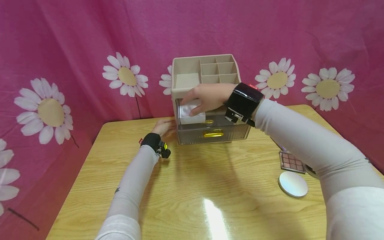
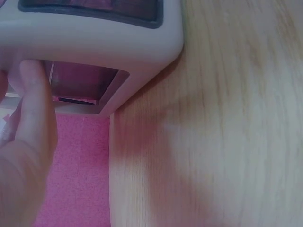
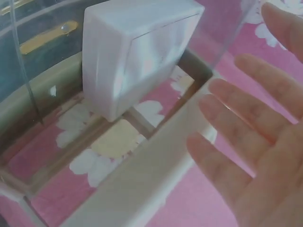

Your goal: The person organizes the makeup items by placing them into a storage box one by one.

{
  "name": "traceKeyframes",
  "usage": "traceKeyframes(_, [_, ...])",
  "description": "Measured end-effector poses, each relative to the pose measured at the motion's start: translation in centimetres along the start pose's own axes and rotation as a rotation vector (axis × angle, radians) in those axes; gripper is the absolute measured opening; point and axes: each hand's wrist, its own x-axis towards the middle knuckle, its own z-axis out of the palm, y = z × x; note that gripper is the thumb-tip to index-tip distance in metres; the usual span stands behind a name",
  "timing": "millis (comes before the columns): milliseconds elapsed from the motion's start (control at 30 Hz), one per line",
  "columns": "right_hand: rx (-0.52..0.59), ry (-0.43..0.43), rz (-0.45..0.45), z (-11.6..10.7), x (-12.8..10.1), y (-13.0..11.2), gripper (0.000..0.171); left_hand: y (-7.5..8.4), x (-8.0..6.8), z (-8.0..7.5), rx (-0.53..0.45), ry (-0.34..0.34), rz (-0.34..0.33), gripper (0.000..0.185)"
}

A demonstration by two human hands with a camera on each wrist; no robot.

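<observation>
A beige organizer with open top compartments and clear drawers stands at the back of the table. Its upper drawer is pulled out and holds a white box. My right hand reaches across over that box with straight fingers. In the right wrist view the white box sits inside the clear drawer, and the right hand is spread beside it, apart from it. My left hand lies on the table against the organizer's lower left side. Its finger touches the organizer's corner.
A gold handle marks the closed lower drawer. An eyeshadow palette and a round silver compact lie at the right of the wooden table. A pink daisy-print cloth hangs behind and to the left.
</observation>
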Motion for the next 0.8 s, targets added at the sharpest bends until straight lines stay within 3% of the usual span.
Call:
traceKeyframes(133, [-0.001,0.012,-0.020,-0.6,-1.6,-0.5,0.051,0.4,-0.6,0.3,0.017,0.010,-0.002,0.042])
traceKeyframes(167, [-0.005,0.016,-0.029,-0.7,-2.1,-0.5,0.051,1.4,-2.1,1.1,0.044,0.040,-0.029,0.043])
traceKeyframes(233, [-0.019,0.028,-0.030,-1.0,-3.2,-0.6,0.052,2.2,-3.5,1.7,0.056,0.034,-0.031,0.043])
traceKeyframes(367, [-0.058,0.086,-0.013,-1.5,-5.9,-0.4,0.053,3.2,-5.2,2.2,0.042,0.015,-0.036,0.043])
traceKeyframes(467, [-0.058,0.125,0.031,-1.7,-8.3,-0.2,0.055,2.8,-4.8,2.0,0.024,0.016,-0.032,0.043])
traceKeyframes(533, [-0.054,0.149,0.075,-1.8,-9.9,-0.1,0.057,1.6,-3.1,1.1,-0.014,-0.007,-0.009,0.043])
traceKeyframes(600, [-0.041,0.172,0.116,-1.9,-11.4,0.0,0.059,1.2,-2.6,1.0,-0.021,0.005,-0.007,0.043])
traceKeyframes(800, [-0.017,0.231,0.214,-1.5,-15.2,0.8,0.063,1.9,-3.2,1.5,-0.001,0.044,-0.036,0.044])
